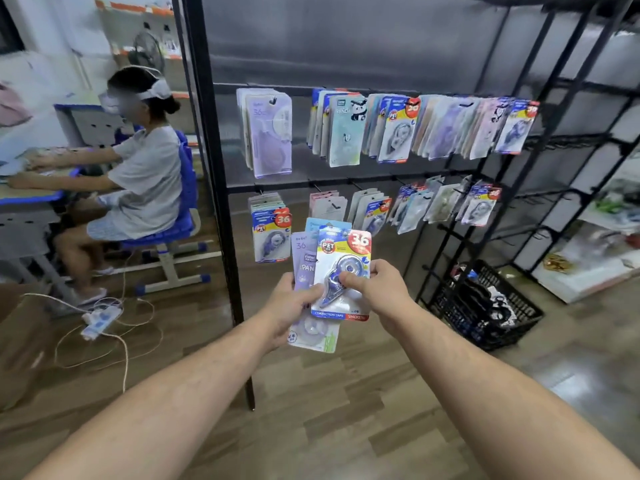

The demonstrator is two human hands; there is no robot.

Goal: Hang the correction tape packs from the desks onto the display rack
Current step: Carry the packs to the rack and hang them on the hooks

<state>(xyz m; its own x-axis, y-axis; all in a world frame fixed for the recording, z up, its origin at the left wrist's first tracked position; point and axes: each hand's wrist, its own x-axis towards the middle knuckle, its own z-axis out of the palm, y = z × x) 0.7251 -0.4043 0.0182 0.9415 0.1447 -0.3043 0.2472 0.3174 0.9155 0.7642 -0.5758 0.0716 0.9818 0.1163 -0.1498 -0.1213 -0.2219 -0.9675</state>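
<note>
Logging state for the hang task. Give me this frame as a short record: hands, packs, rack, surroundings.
left hand: grips a fanned stack of packs from below
right hand: pinches the front pack, marked 36, thumb on its blister
held packs: in front of the display rack, none on a hook yet
rack: two rows of hung packs
floor: black crate by the rack's right side
bystander: seated person at a desk, far left

one rack (pixel 213 168), one crate (pixel 502 341), one person (pixel 145 174)
</note>
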